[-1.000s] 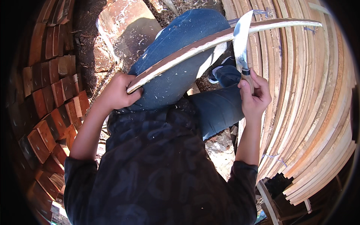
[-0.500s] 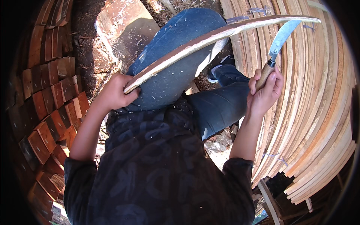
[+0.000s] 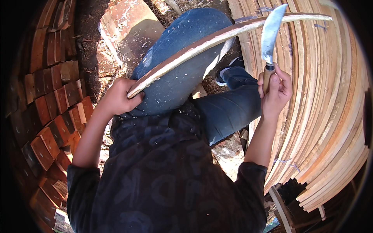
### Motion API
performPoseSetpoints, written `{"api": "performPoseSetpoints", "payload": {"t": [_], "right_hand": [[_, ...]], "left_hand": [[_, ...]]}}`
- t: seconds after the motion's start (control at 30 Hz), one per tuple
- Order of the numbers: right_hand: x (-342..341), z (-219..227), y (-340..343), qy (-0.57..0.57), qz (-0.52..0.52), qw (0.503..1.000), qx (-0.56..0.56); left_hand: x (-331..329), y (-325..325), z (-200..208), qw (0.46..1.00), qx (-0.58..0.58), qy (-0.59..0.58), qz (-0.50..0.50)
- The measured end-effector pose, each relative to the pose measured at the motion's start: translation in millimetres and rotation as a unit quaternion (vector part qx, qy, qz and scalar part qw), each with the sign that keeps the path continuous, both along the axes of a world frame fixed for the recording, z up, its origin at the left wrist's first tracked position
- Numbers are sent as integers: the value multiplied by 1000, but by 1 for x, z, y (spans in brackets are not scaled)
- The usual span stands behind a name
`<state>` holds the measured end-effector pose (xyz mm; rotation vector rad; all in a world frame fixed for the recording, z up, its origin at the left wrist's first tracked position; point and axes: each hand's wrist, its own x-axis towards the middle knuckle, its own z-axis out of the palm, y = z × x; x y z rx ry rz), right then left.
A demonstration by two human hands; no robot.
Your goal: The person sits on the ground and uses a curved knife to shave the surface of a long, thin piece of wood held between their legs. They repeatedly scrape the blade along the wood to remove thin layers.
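Note:
A long wooden strip (image 3: 198,47), brown on one face and pale along its edge, lies slantwise across my raised thigh and reaches out to the upper right. Its near end sits in my left hand (image 3: 121,96), which is closed around it beside my hip. In my right hand (image 3: 276,87) I grip a knife (image 3: 273,33) by its wooden handle. The broad, slightly curved blade points up and passes in front of the strip's far part; whether it touches the wood I cannot tell. Small pale shavings cling to my jeans.
Bundles of long pale strips (image 3: 311,97), tied with bluish bands, fill the right side. Stacked reddish-brown wood blocks (image 3: 46,141) rise on the left. A flat wooden slab (image 3: 130,29) lies beyond my knee, with shavings scattered on the ground around it.
The knife has swung from leaning right to nearly upright, its blade moving left along the strip. My right forearm has shifted slightly right. My left hand and the strip stay almost the same.

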<state>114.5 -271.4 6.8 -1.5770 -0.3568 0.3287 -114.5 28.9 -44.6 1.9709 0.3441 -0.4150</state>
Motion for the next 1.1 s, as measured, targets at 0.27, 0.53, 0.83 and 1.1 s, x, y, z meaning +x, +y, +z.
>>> {"api": "performPoseSetpoints", "payload": {"t": [0.27,0.53,0.83,1.1], "right_hand": [[-5,-9,1,-23,77,996,-28],[-13,-16,5,9,116,993,-36],[-15,-23,10,24,149,988,-13],[-24,-23,10,64,129,990,5]], "left_hand": [[2,2,0,1000,5,25,-12],[3,4,2,999,13,25,-21],[3,4,1,999,21,25,-29],[4,2,2,1000,6,13,-22]]}}
